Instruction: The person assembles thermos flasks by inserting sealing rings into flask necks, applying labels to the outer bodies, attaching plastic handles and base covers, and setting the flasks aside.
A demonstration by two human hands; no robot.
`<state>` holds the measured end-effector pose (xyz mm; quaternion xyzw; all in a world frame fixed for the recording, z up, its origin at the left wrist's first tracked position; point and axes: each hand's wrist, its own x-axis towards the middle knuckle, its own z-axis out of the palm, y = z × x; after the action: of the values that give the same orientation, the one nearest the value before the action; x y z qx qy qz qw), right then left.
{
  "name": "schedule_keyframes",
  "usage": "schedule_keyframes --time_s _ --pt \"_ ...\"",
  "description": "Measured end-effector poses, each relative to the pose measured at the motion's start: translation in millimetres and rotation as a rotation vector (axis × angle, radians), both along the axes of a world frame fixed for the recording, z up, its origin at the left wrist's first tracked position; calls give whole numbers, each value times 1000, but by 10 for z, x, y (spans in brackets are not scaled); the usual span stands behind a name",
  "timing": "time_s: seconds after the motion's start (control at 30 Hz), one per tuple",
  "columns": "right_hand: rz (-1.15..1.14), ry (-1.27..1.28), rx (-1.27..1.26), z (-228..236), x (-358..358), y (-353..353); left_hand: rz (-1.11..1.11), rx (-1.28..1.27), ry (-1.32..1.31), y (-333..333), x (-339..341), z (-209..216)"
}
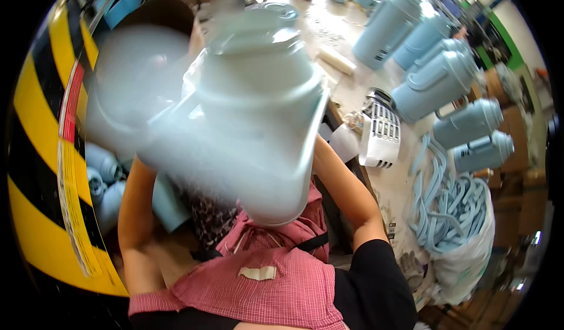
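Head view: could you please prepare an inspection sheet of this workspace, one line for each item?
Surface: table, pale and marked, with light-blue handled jugs toward its right side.
Job's things: large pale-blue plastic shell, motion-blurred, in front of the person; a blurred pale shape at its left may belong to it.
Clutter: light-blue strips heaped at a white bag; white slotted plastic item.
Hands: left hand and right hand hidden behind the blurred plastic; grip cannot be judged.
Cables: nothing seen.
Surroundings: yellow-and-black striped panel at left.
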<state>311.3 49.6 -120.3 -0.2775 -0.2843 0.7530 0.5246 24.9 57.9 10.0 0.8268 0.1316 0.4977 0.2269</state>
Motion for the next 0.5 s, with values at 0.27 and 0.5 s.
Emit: schedule_keyframes --time_s 0.27,0.5 --pt "-1017 17 354 782 2226 -2162 496 123 370 -553 -488 -1738" --pt "-1639 -778 523 922 3109 -1995 571 -528 -45 -777 -434 -2055"
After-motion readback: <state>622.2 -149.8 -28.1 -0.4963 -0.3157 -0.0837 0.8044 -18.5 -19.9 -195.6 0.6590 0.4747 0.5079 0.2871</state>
